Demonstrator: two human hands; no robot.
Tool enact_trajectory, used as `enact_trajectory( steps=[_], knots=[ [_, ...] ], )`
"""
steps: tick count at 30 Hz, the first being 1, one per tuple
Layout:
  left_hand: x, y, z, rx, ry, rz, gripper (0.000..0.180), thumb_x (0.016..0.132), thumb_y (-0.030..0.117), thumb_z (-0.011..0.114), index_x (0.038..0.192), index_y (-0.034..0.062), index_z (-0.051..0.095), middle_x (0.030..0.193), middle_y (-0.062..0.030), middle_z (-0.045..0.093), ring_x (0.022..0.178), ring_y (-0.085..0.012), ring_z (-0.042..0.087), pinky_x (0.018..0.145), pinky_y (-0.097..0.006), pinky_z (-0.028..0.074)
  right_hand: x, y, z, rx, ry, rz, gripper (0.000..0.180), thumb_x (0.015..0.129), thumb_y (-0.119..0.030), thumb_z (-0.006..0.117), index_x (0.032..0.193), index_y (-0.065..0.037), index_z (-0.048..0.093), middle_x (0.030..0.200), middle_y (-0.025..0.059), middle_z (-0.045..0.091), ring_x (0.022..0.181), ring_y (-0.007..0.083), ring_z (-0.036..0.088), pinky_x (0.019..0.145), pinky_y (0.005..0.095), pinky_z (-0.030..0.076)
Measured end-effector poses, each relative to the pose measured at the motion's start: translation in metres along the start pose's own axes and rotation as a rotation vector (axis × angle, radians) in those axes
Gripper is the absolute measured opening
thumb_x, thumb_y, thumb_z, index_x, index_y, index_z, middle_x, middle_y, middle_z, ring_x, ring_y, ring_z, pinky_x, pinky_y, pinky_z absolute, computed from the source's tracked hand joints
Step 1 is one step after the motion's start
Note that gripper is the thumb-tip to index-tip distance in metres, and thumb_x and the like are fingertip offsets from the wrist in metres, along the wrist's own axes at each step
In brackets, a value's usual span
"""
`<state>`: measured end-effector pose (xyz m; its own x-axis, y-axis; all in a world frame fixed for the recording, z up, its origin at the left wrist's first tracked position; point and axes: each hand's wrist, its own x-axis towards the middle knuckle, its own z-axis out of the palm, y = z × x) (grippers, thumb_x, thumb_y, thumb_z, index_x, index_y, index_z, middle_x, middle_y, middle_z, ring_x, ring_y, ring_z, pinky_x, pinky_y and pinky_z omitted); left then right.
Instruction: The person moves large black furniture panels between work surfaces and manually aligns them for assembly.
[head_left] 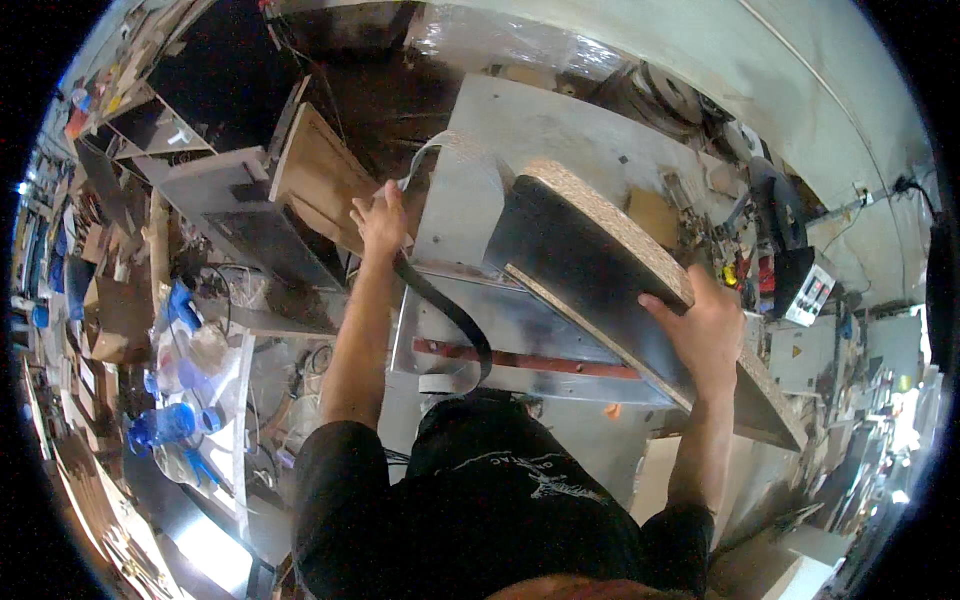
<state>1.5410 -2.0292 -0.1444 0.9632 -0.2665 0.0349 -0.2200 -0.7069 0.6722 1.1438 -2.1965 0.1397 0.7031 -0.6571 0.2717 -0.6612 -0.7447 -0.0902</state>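
Note:
My right hand (703, 325) grips a chipboard panel (590, 255) with a black face and a raw, speckled edge, the thumb on the face and the fingers over the edge. The panel is tilted above a grey metal work table (480, 120). To the left, my left hand (380, 222) pinches a long flexible strip of edge banding (450, 310), some fingers lifted. The strip arches from the panel's far end to this hand, its pale side showing, then hangs in a black curve toward my waist. Exactly how the fingers hold it is partly hidden.
Dark and brown boards (320, 170) lean at the left. Below them, a blue plastic bottle (165, 425) stands among clutter. A red-brown strip (520, 358) runs along the table's near part. At the right are a white switch box (810, 295) and assorted tools near the wall.

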Motion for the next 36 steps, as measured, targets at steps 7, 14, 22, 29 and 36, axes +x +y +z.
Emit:
enact_trajectory(
  steps=[7,14,22,29,36],
  knots=[
    [-0.097,0.107,-0.093,-0.185,-0.719,0.095,0.069,0.100,0.061,0.035,0.119,0.0033,0.066,0.122,-0.0220,0.063,0.116,-0.0393,0.058,0.101,-0.043,0.043,0.010,-0.009,0.001,-0.031,-0.047,-0.034,0.051,0.072,-0.038,0.085,0.100,-0.004,0.062,0.087,0.0214,0.068,0.084,0.0417,0.065,0.068,0.0465,0.050],
    [-0.103,0.176,-0.060,-0.758,-0.620,0.344,0.066,0.103,0.055,0.040,0.114,-0.0056,0.065,0.104,-0.0205,0.068,0.105,-0.0339,0.065,0.091,-0.040,0.047,0.021,-0.019,0.010,-0.048,-0.021,-0.076,0.058,0.072,-0.052,0.080,0.099,-0.005,0.059,0.083,0.0192,0.066,0.082,0.0415,0.066,0.067,0.0482,0.051],
    [-0.084,0.160,0.013,-0.951,-0.394,0.000,0.058,0.105,0.045,0.035,0.105,-0.0028,0.069,0.096,-0.0194,0.070,0.094,-0.0308,0.064,0.087,-0.041,0.048,0.017,-0.031,0.014,-0.172,-0.019,-0.032,0.058,0.068,-0.055,0.082,0.088,-0.006,0.059,0.077,0.0187,0.065,0.075,0.0415,0.065,0.064,0.0497,0.049],
    [0.088,-0.171,0.042,-1.310,0.299,-0.660,0.046,0.104,0.038,0.040,0.129,0.0038,0.058,0.129,-0.0161,0.058,0.115,-0.0292,0.060,0.090,-0.042,0.053,-0.007,-0.022,-0.008,-0.108,-0.036,0.029,0.056,0.064,-0.048,0.088,0.090,-0.006,0.061,0.074,0.0160,0.064,0.070,0.0383,0.065,0.061,0.0461,0.050],
    [0.017,-0.197,-0.014,-0.987,-0.102,-0.657,0.039,0.094,0.042,0.056,0.114,0.0096,0.064,0.109,-0.0110,0.066,0.089,-0.0267,0.060,0.077,-0.043,0.048,-0.009,-0.002,-0.008,-0.057,-0.086,0.167,0.071,0.068,-0.026,0.090,0.126,0.002,0.060,0.105,0.0263,0.069,0.095,0.0381,0.068,0.084,0.0411,0.052]
  ],
)
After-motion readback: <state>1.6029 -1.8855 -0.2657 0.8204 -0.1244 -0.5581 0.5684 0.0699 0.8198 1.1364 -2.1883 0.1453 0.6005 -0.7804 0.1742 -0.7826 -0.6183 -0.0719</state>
